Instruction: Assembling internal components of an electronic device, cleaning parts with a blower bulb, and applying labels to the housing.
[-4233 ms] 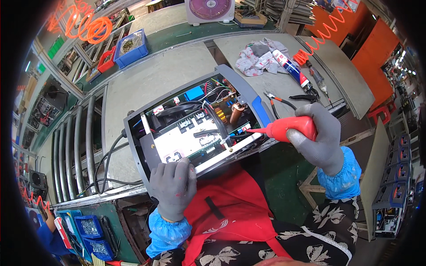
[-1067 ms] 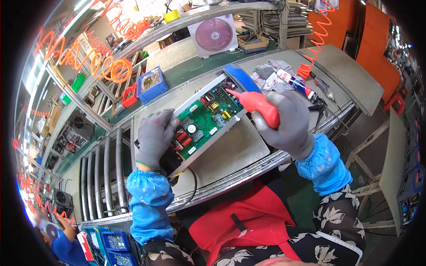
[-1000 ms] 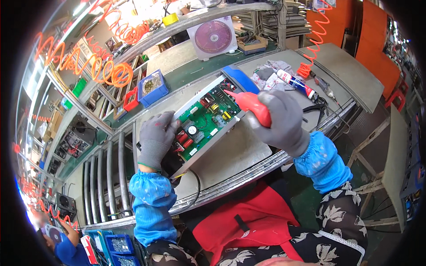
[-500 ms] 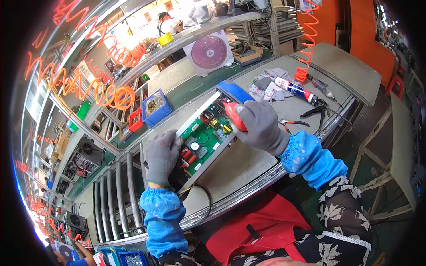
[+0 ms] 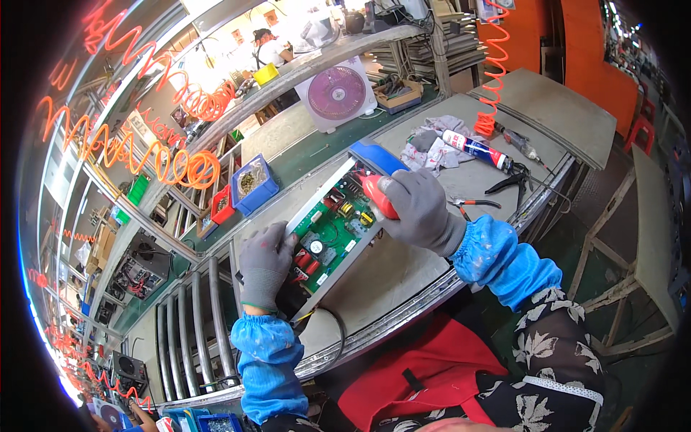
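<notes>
While the gray-gloved right hand point(image 5: 423, 216) is closed around a red squeeze bottle point(image 5: 381, 196), its nozzle points at the upper end of a green printed circuit board point(image 5: 332, 234); tip contact cannot be determined. The gray-gloved left hand point(image 5: 266, 261) lies over the rim of the board's metal chassis point(image 5: 340, 271); whether its fingers clamp the rim cannot be told.

Taking the board as clock center, the bottle is at 2 o'clock and the left hand at 8 o'clock. White labels on the board are too small to read. The chassis, resting on the workbench point(image 5: 392, 291), has a blue end panel point(image 5: 380, 157) at 1 o'clock.

Farther out, at 2 o'clock, a sealant tube point(image 5: 475, 149) bears a printed white, blue and red label and lies against a crumpled rag point(image 5: 430, 158). Orange-handled pliers point(image 5: 479, 203) lie near 3 o'clock. At 10 o'clock, a blue bin point(image 5: 263, 199) contains small metal parts.
</notes>
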A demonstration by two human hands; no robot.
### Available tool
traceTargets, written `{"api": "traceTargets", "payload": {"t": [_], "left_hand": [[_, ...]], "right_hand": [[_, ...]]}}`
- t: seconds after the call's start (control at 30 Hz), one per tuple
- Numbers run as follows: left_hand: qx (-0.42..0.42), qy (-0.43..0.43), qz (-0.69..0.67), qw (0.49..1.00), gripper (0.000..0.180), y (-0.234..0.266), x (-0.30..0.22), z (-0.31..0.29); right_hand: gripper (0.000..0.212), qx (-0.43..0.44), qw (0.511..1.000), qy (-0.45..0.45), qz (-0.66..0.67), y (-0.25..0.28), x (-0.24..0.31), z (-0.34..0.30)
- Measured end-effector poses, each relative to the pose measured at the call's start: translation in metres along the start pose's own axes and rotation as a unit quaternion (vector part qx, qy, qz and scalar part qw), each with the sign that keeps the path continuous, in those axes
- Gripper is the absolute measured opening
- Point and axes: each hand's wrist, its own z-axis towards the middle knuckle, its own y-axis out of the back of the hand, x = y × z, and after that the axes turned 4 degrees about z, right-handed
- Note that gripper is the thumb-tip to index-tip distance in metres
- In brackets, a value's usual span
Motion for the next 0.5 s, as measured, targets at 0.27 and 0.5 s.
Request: {"api": "traceTargets", "payload": {"t": [0.27, 0.5], "left_hand": [[-0.004, -0.001, 0.005, 1.000, 0.025, -0.0006, -0.0010, -0.0012], [-0.009, -0.001, 0.002, 1.000, 0.025, 0.0004, -0.0035, -0.0028]], "right_hand": [[0.042, -0.018, 1.000, -0.011, 0.011, -0.0032, -0.0042, -0.0058], [0.043, -0.017, 1.000, -0.008, 0.003, 0.0016, -0.0008, -0.0050]]}}
